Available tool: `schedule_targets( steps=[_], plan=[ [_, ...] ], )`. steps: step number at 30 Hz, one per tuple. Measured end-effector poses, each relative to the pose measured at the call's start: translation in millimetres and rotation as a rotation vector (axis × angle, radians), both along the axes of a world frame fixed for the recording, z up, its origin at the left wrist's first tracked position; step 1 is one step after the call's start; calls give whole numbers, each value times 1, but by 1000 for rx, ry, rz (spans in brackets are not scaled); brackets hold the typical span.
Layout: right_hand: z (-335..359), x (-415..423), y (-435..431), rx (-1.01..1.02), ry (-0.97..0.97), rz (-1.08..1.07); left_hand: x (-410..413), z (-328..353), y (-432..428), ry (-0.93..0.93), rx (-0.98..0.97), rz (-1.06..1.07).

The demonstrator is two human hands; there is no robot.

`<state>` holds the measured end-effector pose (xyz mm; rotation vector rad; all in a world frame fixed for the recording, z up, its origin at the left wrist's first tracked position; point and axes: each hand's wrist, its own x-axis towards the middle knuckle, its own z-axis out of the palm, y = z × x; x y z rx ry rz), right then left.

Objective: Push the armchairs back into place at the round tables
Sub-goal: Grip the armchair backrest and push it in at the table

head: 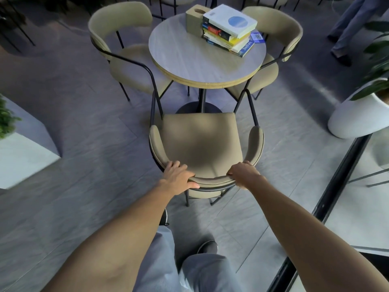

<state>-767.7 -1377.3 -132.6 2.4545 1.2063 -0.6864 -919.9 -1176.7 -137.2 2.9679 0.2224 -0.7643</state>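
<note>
While the left hand (179, 175) and right hand (244, 174) each grip the backrest of the near armchair (200, 142), its seat front stands just short of the round table (189, 60). Grey floor tiles (84, 127) carry a left armchair (128, 68) and a right armchair (275, 28), both tucked in; stacked books (230, 22) rest on the tabletop.

Near armchair (200, 142): I see beige cloth on seat and curved back, matt, soft-looking. Frame (186, 199): thin black metal tube, matt. Round surface (189, 60): pale wood-grain top, smooth, low sheen; edge shows layered ply. Books (229, 24): paper, covers look glossy to me. Floor (84, 123): grey stone-look tiles, faint sheen. Planter (355, 116): white, smooth, matt; material I can't tell.
</note>
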Motion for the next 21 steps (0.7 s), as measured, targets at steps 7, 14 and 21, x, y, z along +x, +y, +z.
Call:
schedule_targets(
  steps=[7,14,21],
  plan=[
    [2,-2,-5,22,-24,-17,-3,-5,-5,-16,3,-5],
    [2,-4,-7,12,-35,-2,2,0,-6,48,-24,3],
    [38,12,4,10,133,-108,32,42,0,148,-19,-10]
  ],
)
